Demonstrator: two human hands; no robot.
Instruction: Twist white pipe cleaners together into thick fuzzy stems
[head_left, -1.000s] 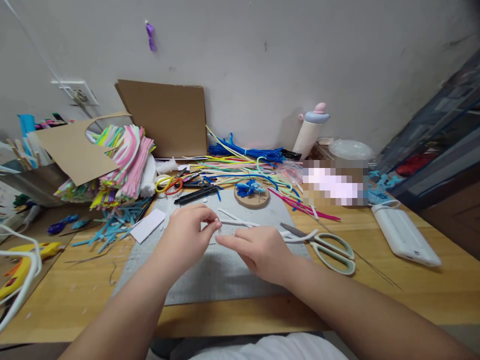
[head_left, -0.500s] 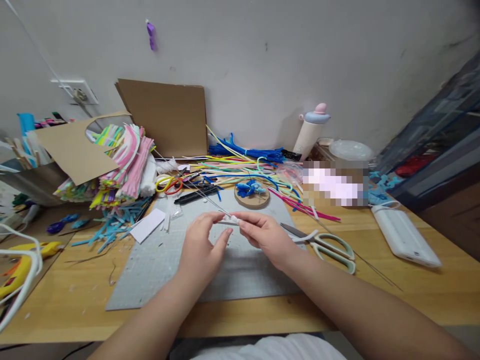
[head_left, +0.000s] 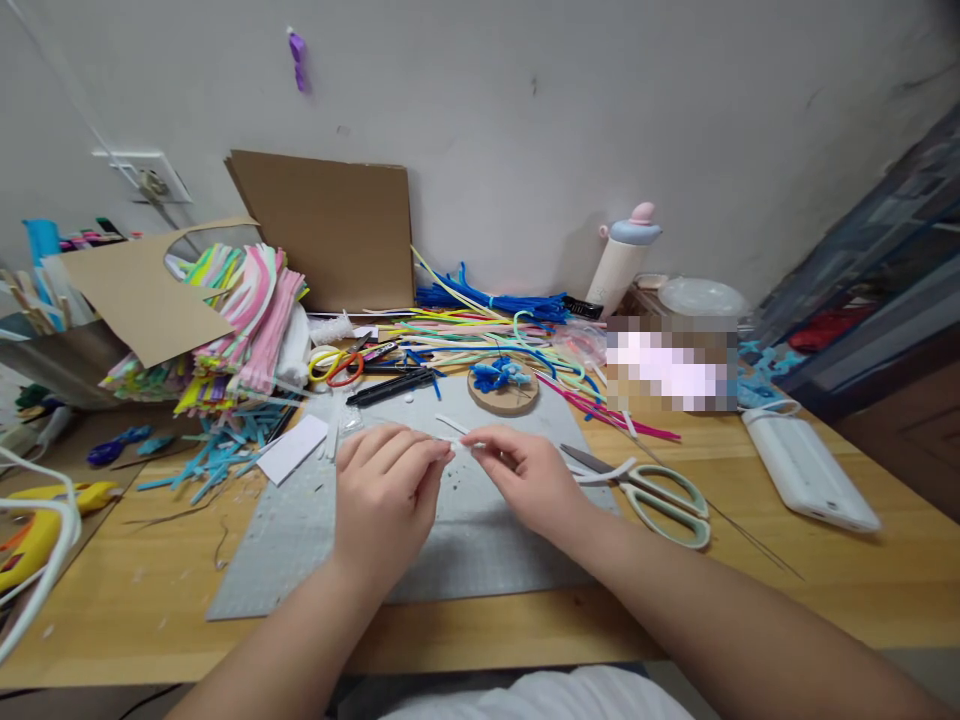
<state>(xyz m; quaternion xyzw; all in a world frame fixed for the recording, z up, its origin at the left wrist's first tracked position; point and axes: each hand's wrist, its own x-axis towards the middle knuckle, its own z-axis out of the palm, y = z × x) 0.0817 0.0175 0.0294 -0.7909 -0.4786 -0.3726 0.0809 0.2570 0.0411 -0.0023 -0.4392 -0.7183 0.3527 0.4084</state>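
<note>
Above the grey cutting mat [head_left: 300,560], both my hands are closed at the fingertips around a small white fuzzy piece, which looks like pipe cleaner [head_left: 452,426]. One short white end sticks out up and to the left, near the right fingertips. My left hand [head_left: 386,490], back upward, pinches the left side of the piece with thumb and fingers. From the right, my right hand [head_left: 529,475] pinches it between thumb and forefinger. Fingers hide most of the piece. Behind the hands, a blue fuzzy figure [head_left: 501,375] lies on a round cardboard disc [head_left: 504,402].
Scissors with pale green handles [head_left: 667,505] lie right of the mat. Colourful pipe cleaners [head_left: 480,325] spread along the wall, near orange-and-yellow scissors [head_left: 337,367]. A yellow glue gun [head_left: 45,530] is at left. A white power bank-like device [head_left: 814,475] and a bottle [head_left: 622,260] stand right.
My left hand has turned back upward, its fingers curling down. The thin wire that ran up-left from the fingertips is no longer clearly visible there. My right hand has barely moved.
</note>
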